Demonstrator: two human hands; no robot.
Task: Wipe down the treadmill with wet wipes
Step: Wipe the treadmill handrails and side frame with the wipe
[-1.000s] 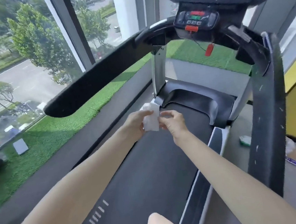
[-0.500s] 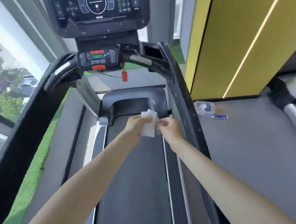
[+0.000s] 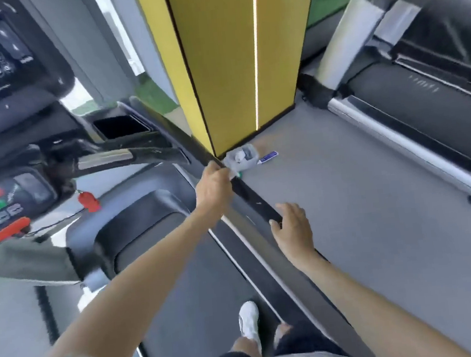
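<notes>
Head view: the left hand [image 3: 213,186] curls its fingers round the black handrail [image 3: 255,199] on the right side of the treadmill [image 3: 178,284] — whether the wet wipe lies under the palm I cannot tell. The right hand [image 3: 294,230] is relaxed and holds nothing, its fingertips against the handrail's near end. Beyond the rail, on the grey floor [image 3: 359,195], lie a pale packet [image 3: 240,156] and a small blue tube [image 3: 268,156] — both just beside the yellow pillar [image 3: 232,63].
</notes>
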